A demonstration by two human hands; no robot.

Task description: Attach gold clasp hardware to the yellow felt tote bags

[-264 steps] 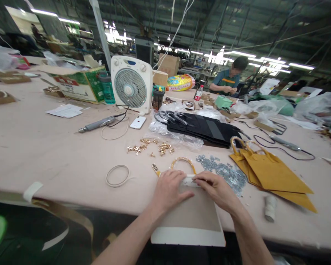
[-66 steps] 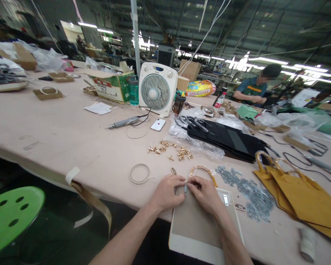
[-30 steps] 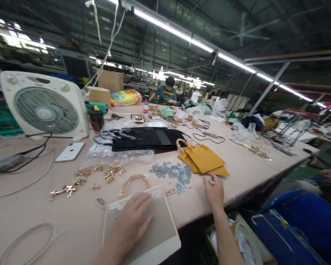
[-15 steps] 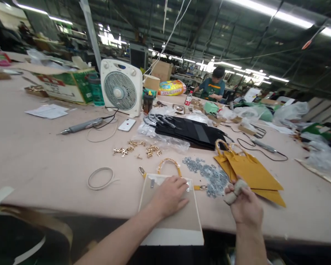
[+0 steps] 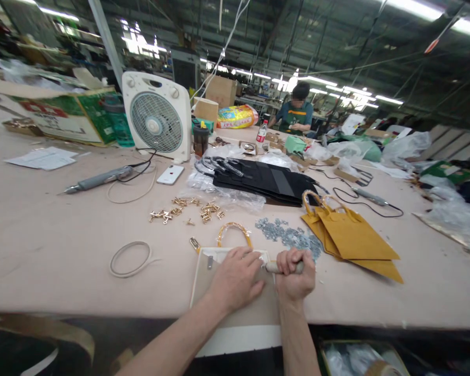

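In front of me lies a bag panel [image 5: 254, 316] with a beige inner face, a pale border and a yellow handle [image 5: 235, 227] at its far edge. A small metal plate [image 5: 210, 262] sits near its upper left corner. My left hand [image 5: 237, 277] is open and flat on the panel, fingers pointing towards the upper right corner. My right hand [image 5: 296, 274] is closed in a fist around a hand tool with a thick pale handle [image 5: 273, 267]. Its tip points left at the panel's upper right corner, beside my left fingertips; the tip itself is too small to make out.
Beyond the panel lie grey metal plates [image 5: 288, 233] and gold fittings [image 5: 207, 212]. Yellow bag pieces [image 5: 354, 232] are at right, black ones [image 5: 262, 180] behind. A cable coil [image 5: 130, 259], corded tool [image 5: 102, 179], phone [image 5: 170, 175] and fan [image 5: 156, 117] stand left. A person [image 5: 297, 110] sits across.
My right hand has moved left from beside the yellow bag pieces to the panel's upper right corner, bringing the tool down there. My left hand stays on the panel. The view has shifted slightly.
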